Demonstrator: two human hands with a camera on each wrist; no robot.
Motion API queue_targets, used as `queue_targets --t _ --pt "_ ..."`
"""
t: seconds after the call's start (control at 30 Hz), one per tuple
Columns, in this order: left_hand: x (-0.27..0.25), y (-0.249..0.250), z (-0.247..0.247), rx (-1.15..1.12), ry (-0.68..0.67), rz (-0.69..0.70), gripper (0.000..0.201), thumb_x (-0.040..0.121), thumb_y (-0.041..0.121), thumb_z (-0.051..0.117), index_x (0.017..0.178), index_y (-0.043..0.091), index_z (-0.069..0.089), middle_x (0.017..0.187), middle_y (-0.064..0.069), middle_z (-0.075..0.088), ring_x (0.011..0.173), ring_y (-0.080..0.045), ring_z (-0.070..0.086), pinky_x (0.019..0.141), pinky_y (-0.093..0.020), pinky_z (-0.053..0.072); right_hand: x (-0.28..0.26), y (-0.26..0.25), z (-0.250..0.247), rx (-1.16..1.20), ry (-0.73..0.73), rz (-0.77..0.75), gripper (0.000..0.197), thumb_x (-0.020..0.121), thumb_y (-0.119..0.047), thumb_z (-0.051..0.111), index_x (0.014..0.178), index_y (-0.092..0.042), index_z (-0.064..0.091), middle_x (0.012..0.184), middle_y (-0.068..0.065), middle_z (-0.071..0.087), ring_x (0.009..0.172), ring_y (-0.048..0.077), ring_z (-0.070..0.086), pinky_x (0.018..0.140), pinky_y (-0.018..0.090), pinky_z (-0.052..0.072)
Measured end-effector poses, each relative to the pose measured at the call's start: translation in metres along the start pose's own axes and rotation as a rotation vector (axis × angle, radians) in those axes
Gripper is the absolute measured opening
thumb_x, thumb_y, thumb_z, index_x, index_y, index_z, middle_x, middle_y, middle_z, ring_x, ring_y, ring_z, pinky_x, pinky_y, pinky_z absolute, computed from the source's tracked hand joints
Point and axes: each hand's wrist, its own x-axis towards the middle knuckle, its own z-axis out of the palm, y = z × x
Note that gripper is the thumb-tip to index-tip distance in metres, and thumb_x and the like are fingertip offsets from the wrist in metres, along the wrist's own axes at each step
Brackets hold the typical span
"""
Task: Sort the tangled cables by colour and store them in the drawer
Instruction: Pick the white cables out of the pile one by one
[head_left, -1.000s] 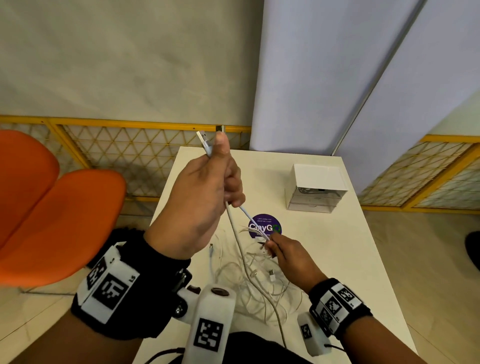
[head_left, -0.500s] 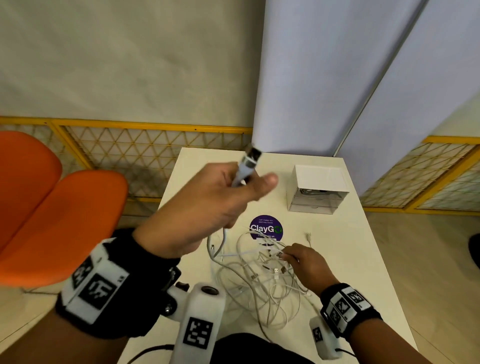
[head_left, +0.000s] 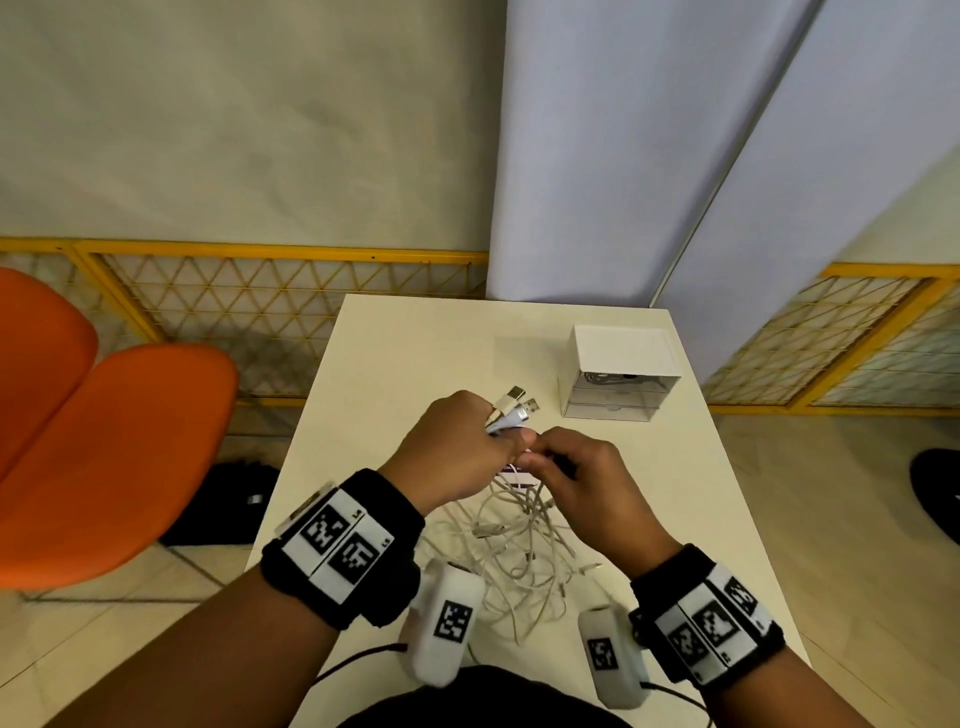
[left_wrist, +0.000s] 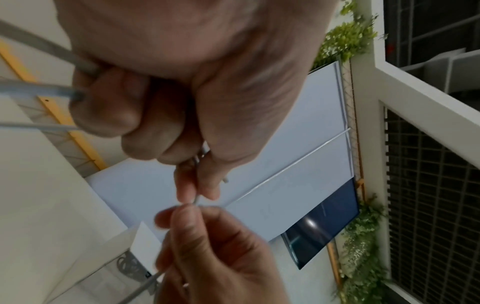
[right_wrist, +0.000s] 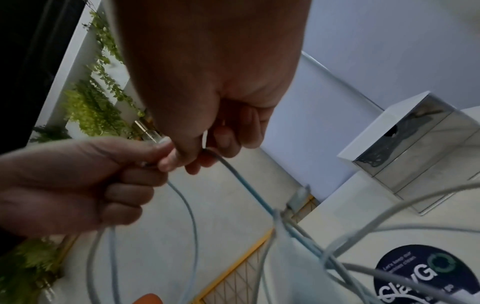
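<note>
Loosely heaped on the white table (head_left: 691, 467), a tangle of white cables (head_left: 519, 551) is seen just below both hands, its thin pale loops crossing one another so that single cords cannot be counted. Several cable ends are clenched in the left hand (head_left: 457, 457), and 2 USB plugs (head_left: 519, 402), 1 white and 1 metal-tipped, are seen sticking out past its knuckles. A thin cable is pinched between thumb and fingertips of the right hand (head_left: 582, 478), which is held touching the left, above the heap. Strands are seen running down from both grips into the tangle. Behind the hands, well apart, a small white drawer box (head_left: 623, 371) is stood; dark cable is dimly made out through its clear front. A purple sticker (right_wrist: 426, 275) is mostly hidden by hands and cords
</note>
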Motion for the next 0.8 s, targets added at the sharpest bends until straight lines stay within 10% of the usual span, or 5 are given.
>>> queue_targets --t 0.17,0.8 --pt "-0.012 0.015 -0.017 -0.030 0.079 0.098 0.037 0.091 0.038 0.068 0.075 0.005 0.070 0.054 0.003 0.057 0.048 -0.012 0.045 0.051 -0.028 0.033 -0.005 0.021 0.007 -0.003 -0.021 0.098 0.020 0.097 -0.020 0.062 0.080 -0.011 0.063 0.060 -0.013 0.056 0.055 0.006 0.046 0.056 0.018 0.036" --pt "-0.073 0.056 -0.097 -0.652 0.281 0.406 0.028 0.079 0.043 0.076 0.064 0.019 0.073 0.041 0.010 0.032 0.038 -0.012 0.022 0.046 -0.021 0.019 -0.039 0.127 0.023 -0.138 -0.070 0.316 0.020 0.097 -0.024 0.062 0.078 -0.021 0.061 0.061 -0.015 0.055 0.054 0.007 0.043 0.058 0.026 0.038"
